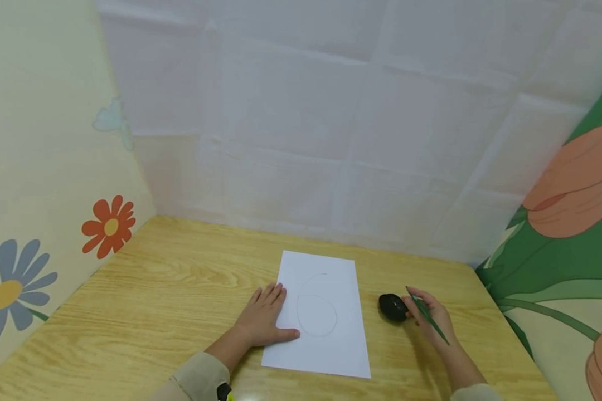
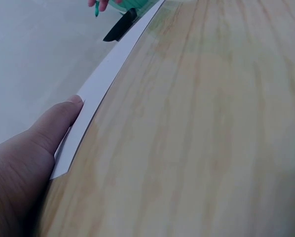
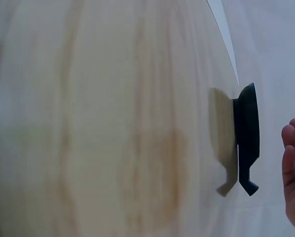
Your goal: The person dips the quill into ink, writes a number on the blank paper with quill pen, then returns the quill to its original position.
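Note:
A sheet of white paper (image 1: 326, 356) lies on the table, bearing a thin drawn line shaped like a figure 6. My left hand (image 1: 263, 320) rests with spread fingers on its left edge, the thumb (image 2: 63, 116) lying across the paper. To the right of the sheet, my right hand (image 1: 442, 320) holds a slim green pencil (image 1: 428, 316) between thumb and fingers, slanted with one end up toward the far left. Beside those fingertips is a glossy black rounded object (image 1: 393, 307). Seen side-on in the right wrist view, this black object (image 3: 247, 128) has a narrow flared end.
The wood-grain table (image 1: 180, 278) reaches back to a creased white sheet (image 1: 291, 122) hung behind it. A flower-printed panel (image 1: 45, 167) borders the left side. Another panel with large tulips (image 1: 572, 256) stands at the right.

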{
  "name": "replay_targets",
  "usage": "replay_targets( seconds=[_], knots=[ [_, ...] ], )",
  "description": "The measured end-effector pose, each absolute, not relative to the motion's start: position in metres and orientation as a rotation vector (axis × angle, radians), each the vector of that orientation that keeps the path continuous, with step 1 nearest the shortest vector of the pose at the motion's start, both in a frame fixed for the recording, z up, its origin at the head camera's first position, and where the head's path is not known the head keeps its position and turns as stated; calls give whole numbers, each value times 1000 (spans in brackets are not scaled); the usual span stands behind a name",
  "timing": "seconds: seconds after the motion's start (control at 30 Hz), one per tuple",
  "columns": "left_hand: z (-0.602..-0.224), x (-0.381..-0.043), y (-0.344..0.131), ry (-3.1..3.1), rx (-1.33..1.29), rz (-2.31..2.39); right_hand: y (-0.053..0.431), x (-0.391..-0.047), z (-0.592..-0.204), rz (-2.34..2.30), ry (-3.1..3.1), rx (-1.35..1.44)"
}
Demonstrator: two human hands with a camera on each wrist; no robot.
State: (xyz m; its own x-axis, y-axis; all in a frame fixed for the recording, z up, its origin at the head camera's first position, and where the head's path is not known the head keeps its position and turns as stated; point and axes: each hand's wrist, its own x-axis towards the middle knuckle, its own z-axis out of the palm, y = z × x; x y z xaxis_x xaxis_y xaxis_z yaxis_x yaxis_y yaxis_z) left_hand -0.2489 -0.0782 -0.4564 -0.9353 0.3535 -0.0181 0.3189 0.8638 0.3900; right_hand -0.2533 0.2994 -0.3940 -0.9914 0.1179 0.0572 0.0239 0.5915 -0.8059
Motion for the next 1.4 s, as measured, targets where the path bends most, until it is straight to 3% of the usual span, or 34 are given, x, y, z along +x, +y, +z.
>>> replay_targets(
  seconds=[0.6, 1.0, 1.4],
  knots=[
    [-450, -244, -78, 2931, 527, 597, 308, -253, -393, 1606, -2613, -102],
    [-452, -245, -78, 2932, 529, 599, 319, -245, -392, 2145, -2284, 6],
    [-457, -249, -79, 2945, 524, 598, 322, -245, -397, 1896, -2533, -304]
  ],
)
